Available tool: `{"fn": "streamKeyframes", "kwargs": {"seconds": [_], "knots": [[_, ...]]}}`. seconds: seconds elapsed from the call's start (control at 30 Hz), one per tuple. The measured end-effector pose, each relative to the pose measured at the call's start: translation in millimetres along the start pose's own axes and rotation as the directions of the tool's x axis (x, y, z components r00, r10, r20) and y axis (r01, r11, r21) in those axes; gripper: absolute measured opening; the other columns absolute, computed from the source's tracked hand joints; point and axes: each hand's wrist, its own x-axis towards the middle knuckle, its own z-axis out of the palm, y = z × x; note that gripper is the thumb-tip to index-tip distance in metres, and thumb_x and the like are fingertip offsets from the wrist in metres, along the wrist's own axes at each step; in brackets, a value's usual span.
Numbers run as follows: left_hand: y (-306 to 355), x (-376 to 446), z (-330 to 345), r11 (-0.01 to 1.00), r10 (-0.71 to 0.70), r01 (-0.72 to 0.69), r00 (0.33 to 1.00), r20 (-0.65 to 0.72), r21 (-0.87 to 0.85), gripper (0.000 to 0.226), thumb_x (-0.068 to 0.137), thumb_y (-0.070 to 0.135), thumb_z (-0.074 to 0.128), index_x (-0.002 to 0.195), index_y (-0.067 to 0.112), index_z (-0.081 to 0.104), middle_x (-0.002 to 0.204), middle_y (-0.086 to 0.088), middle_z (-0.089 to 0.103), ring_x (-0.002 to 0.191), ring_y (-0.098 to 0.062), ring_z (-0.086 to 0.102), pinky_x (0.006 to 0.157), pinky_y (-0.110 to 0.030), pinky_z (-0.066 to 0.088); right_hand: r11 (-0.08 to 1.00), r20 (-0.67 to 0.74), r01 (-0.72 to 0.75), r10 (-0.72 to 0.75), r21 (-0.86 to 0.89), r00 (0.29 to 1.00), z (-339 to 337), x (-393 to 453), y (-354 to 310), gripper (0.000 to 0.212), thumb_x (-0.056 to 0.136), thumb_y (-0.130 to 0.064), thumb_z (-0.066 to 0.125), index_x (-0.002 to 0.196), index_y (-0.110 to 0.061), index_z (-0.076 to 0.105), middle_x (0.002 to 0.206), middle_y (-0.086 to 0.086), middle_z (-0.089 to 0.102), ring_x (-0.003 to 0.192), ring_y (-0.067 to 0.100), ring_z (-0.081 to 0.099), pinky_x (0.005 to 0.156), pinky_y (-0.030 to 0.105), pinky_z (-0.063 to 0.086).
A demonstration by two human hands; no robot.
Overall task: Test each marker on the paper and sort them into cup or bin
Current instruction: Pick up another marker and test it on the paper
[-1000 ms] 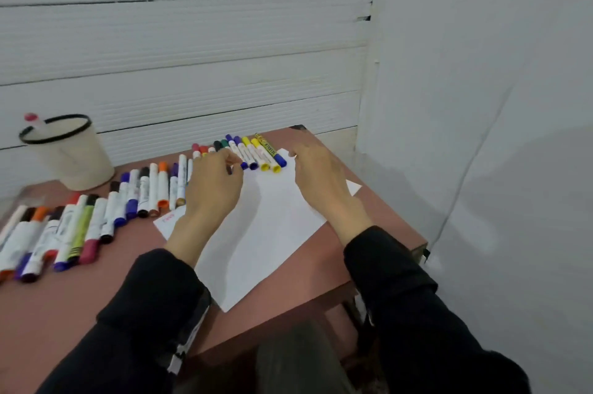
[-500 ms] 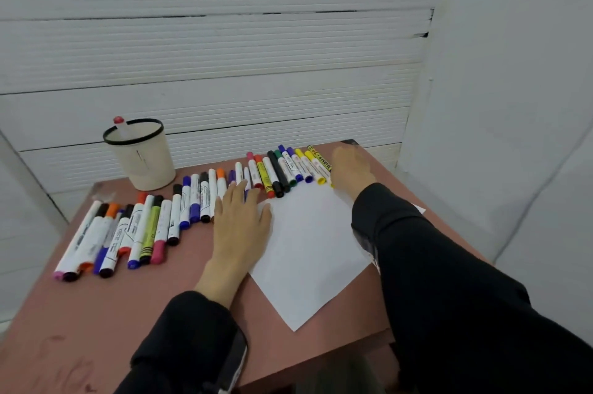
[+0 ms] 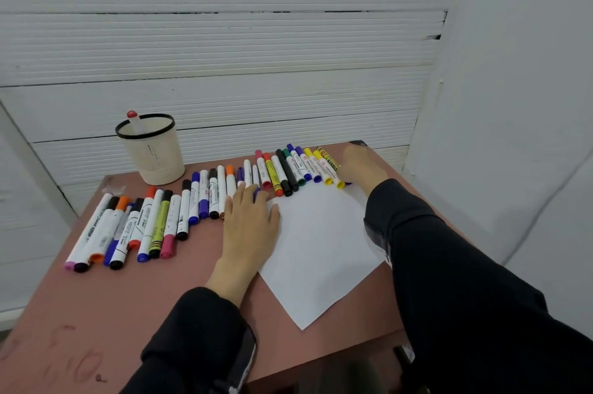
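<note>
One yellow marker at the table's far right corner: lift cleanly with right hand, grip unclear; left hand flat, pinning paper.

I see even, soft, bright light with faint shadows; wide-angle bending curves the edges, and detail is slightly soft throughout.

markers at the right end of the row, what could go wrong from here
1. The right hand reaches the yellow markers near the table's far right corner; a nudge might roll one off.
2. The paper is pinned only by the left hand, so it may shift.
</note>
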Motion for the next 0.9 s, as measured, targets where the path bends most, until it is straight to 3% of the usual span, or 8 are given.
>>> {"fn": "streamKeyframes", "kwargs": {"seconds": [0.23,0.3,0.4,0.5,0.6,0.7,0.83,0.9], "knots": [[3.9,0.2,-4.9,0.999,-0.017,0.022,0.995,-0.101,0.048,0.032,0.099,0.028,0.044,0.121,0.011,0.060,0.137,-0.006,0.052,0.137,-0.025,0.034,0.115,-0.045,0.019,0.927,-0.263,-0.095,0.200,0.364,0.944,-2.2,-13.9,-4.2,0.010,0.096,-0.004,0.051,0.106,-0.003,0.055,0.093,0.008,0.048,0.081,0.024,0.052,0.064,0.032,0.041],[3.1,2.0,-9.4,0.998,-0.047,0.054,0.981,-0.190,0.033,0.032,0.098,0.031,0.044,0.110,0.011,0.066,0.124,-0.007,0.061,0.129,-0.028,0.046,0.109,-0.047,0.030,0.737,-0.323,0.053,0.229,0.673,0.918,-1.0,-19.8,-9.3,0.012,0.098,-0.009,0.050,0.107,-0.005,0.058,0.094,0.006,0.055,0.075,0.017,0.054,0.061,0.024,0.043],[-4.0,5.5,-18.8,0.994,-0.080,0.048,0.938,-0.336,-0.102,0.042,0.097,0.038,0.033,0.100,0.013,0.066,0.108,-0.003,0.065,0.109,-0.025,0.055,0.094,-0.038,0.039,0.338,-0.133,0.097,0.084,0.936,0.988,4.9,-30.4,-17.1,0.016,0.100,-0.014,0.052,0.104,-0.006,0.066,0.086,0.001,0.064,0.070,0.006,0.060,0.069,0.018,0.049],[-1.8,6.1,-34.7,0.854,-0.209,0.050,0.944,-0.254,-0.518,0.033,0.102,0.039,0.037,0.112,0.019,0.061,0.108,0.013,0.054,0.109,-0.006,0.045,0.093,-0.020,0.030,0.206,-0.030,0.053,-0.116,0.977,0.993,16.4,-37.8,-25.8,0.016,0.100,-0.013,0.051,0.097,-0.005,0.065,0.085,0.007,0.063,0.067,0.010,0.059,0.067,0.019,0.051],[-1.4,7.2,-38.4,0.618,-0.293,0.129,0.953,-0.075,-0.776,0.030,0.099,0.044,0.043,0.119,0.026,0.056,0.110,0.019,0.053,0.107,0.002,0.048,0.085,-0.011,0.036,0.239,-0.061,0.105,-0.185,0.965,0.981,27.0,-43.3,-39.4,0.023,0.100,-0.019,0.052,0.085,-0.007,0.064,0.074,0.005,0.061,0.058,0.010,0.052,0.057,0.019,0.044],[-2.0,11.0,-33.9,0.470,-0.276,0.124,0.961,-0.012,-0.874,0.036,0.098,0.044,0.044,0.122,0.019,0.057,0.115,0.009,0.062,0.108,-0.002,0.056,0.092,-0.021,0.046,0.401,-0.103,0.175,-0.196,0.899,0.975,34.0,-48.5,-56.9,0.033,0.102,-0.029,0.046,0.080,-0.009,0.060,0.064,0.002,0.054,0.053,0.009,0.047,0.053,0.020,0.039],[1.9,20.3,-42.3,0.137,-0.395,0.095,0.918,0.034,-0.986,0.024,0.103,0.027,0.038,0.103,0.008,0.053,0.093,0.002,0.068,0.084,0.001,0.068,0.078,-0.020,0.053,0.565,-0.213,0.305,-0.224,0.767,0.951,44.5,-54.8,-75.1,0.044,0.104,-0.036,0.039,0.067,-0.013,0.047,0.064,0.007,0.049,0.059,0.014,0.043,0.058,0.027,0.034],[-1.0,22.2,-47.6,0.078,-0.450,0.080,0.893,0.037,-0.994,0.021,0.104,0.028,0.036,0.102,0.010,0.046,0.082,0.001,0.066,0.073,-0.003,0.067,0.071,-0.020,0.055,0.653,-0.266,0.314,-0.176,0.689,0.948,47.6,-57.0,-79.1,0.045,0.104,-0.037,0.035,0.075,-0.010,0.056,0.067,0.003,0.051,0.062,0.013,0.045,0.058,0.030,0.034]]}}
